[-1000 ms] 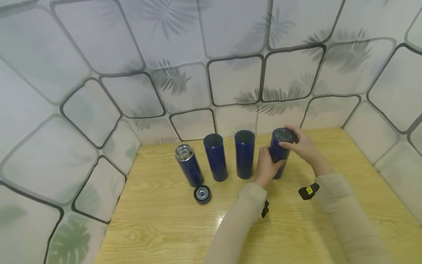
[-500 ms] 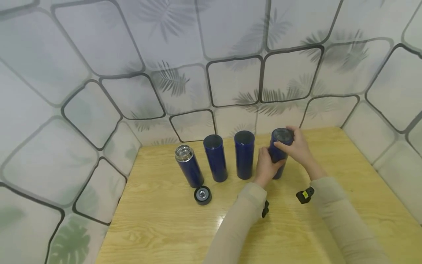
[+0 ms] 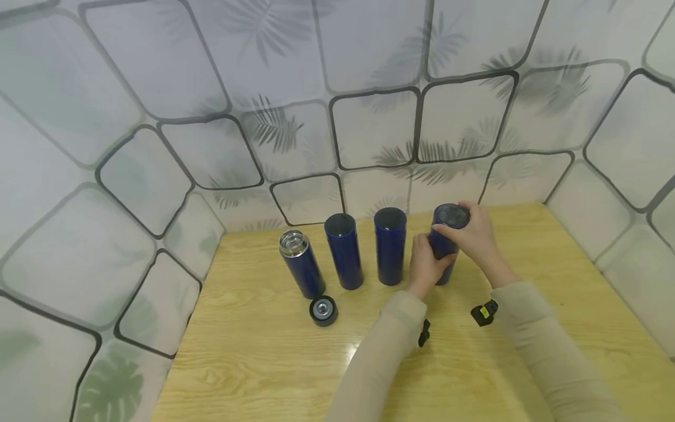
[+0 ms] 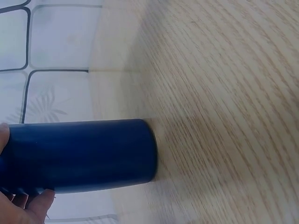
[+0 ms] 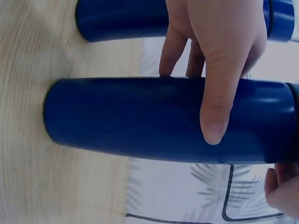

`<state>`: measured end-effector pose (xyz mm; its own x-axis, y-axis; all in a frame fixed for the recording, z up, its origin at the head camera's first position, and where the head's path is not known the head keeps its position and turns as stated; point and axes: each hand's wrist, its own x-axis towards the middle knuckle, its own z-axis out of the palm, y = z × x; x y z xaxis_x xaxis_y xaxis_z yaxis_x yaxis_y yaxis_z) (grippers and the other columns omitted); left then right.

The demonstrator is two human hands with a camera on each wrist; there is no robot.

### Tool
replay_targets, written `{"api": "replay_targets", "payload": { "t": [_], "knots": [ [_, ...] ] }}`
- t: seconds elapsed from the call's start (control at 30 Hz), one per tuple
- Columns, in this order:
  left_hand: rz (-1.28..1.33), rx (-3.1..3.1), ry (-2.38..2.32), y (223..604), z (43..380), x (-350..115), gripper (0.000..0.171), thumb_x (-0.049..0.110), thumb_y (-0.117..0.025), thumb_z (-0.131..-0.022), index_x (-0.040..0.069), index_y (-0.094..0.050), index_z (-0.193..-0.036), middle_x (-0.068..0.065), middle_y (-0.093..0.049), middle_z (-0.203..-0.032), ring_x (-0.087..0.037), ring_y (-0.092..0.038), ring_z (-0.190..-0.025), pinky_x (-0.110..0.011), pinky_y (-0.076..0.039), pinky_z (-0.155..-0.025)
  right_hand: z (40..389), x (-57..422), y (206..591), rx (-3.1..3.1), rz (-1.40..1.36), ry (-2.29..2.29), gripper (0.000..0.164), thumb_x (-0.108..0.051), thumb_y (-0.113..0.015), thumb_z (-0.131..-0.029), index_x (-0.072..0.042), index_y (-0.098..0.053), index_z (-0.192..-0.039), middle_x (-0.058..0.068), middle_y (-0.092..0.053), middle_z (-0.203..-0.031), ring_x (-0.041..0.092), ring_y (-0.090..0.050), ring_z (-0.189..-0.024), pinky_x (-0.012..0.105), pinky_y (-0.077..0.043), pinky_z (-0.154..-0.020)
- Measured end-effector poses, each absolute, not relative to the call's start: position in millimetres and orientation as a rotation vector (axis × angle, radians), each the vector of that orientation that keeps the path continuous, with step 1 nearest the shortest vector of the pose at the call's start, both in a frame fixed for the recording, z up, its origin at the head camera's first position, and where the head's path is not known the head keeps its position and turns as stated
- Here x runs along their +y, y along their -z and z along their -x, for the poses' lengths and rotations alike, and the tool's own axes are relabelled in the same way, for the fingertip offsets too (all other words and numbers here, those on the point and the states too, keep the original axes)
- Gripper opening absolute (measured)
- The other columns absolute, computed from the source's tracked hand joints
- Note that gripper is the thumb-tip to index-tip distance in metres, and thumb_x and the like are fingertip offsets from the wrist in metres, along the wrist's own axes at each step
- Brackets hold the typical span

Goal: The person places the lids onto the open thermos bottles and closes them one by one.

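Note:
At the right end of a row stands a dark blue thermos, upright on the wooden table. My left hand grips its body, thumb across the front, as the right wrist view shows from the side. Up at the dark lid, my right hand holds the rim between thumb and fingers. Its fingertips appear at the lid end in the right wrist view. The base meets the table in the left wrist view. A thin dark seam runs between lid and body.
Two lidded blue thermoses stand left of my hands, the nearer one close beside my left hand. Farther left, an open thermos shows its steel mouth. A black lid lies before it. Patterned walls enclose the table.
My right hand has turned around the lid, its thumb sliding left across the front and its wrist swinging left. The left hand keeps its grip in place. Other thermoses have not moved.

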<state>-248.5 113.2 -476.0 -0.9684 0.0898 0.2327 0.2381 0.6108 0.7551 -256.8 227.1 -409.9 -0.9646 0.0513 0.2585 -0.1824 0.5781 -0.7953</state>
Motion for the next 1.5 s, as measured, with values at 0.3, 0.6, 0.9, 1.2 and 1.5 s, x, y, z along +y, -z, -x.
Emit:
{"api": "replay_targets", "payload": {
  "t": [0.3,0.6,0.9,1.2,1.5],
  "knots": [
    [0.269,-2.682,1.346,478.4,248.2,114.5,0.058,0.034,-0.071,-0.073,0.006,-0.039,-0.113,-0.001,-0.04,-0.104,-0.014,-0.046,-0.099,-0.022,-0.041,-0.084,256.8,247.1,411.3,-2.526,-0.375,-1.696,0.077,-0.013,-0.062,-0.082,0.006,-0.012,-0.138,0.029,-0.021,-0.136,0.043,-0.02,-0.124,0.053,-0.019,-0.099],
    [0.265,-2.67,1.341,473.9,249.1,111.9,0.058,0.033,-0.072,-0.072,0.006,-0.04,-0.113,-0.001,-0.041,-0.104,-0.014,-0.047,-0.098,-0.022,-0.041,-0.084,257.5,239.0,406.1,-2.636,-0.203,-1.474,0.08,-0.036,-0.066,-0.078,0.004,-0.026,-0.135,0.028,-0.033,-0.13,0.044,-0.034,-0.114,0.053,-0.032,-0.09],
    [0.286,-2.671,1.341,474.4,249.6,110.3,0.058,0.034,-0.071,-0.073,0.005,-0.04,-0.112,-0.003,-0.041,-0.104,-0.016,-0.047,-0.099,-0.022,-0.04,-0.085,253.7,226.1,412.5,-2.501,-0.112,-1.308,0.071,-0.029,-0.071,-0.075,0.008,-0.038,-0.125,0.027,-0.039,-0.119,0.04,-0.04,-0.105,0.051,-0.037,-0.085],
    [0.272,-2.689,1.381,479.0,246.0,113.6,0.058,0.034,-0.07,-0.074,0.006,-0.039,-0.113,-0.002,-0.04,-0.104,-0.016,-0.046,-0.1,-0.023,-0.041,-0.084,253.0,244.0,413.9,-2.579,-0.312,-1.552,0.074,-0.023,-0.066,-0.08,0.006,-0.024,-0.134,0.028,-0.028,-0.131,0.042,-0.029,-0.118,0.053,-0.027,-0.094],
    [0.246,-2.664,1.347,478.6,248.0,112.7,0.058,0.033,-0.072,-0.073,0.006,-0.04,-0.114,-0.002,-0.041,-0.105,-0.016,-0.048,-0.1,-0.023,-0.041,-0.085,253.8,237.6,414.3,-2.587,-0.213,-1.453,0.074,-0.032,-0.066,-0.079,0.005,-0.03,-0.132,0.027,-0.038,-0.126,0.042,-0.038,-0.113,0.051,-0.033,-0.091]
  ]
}}
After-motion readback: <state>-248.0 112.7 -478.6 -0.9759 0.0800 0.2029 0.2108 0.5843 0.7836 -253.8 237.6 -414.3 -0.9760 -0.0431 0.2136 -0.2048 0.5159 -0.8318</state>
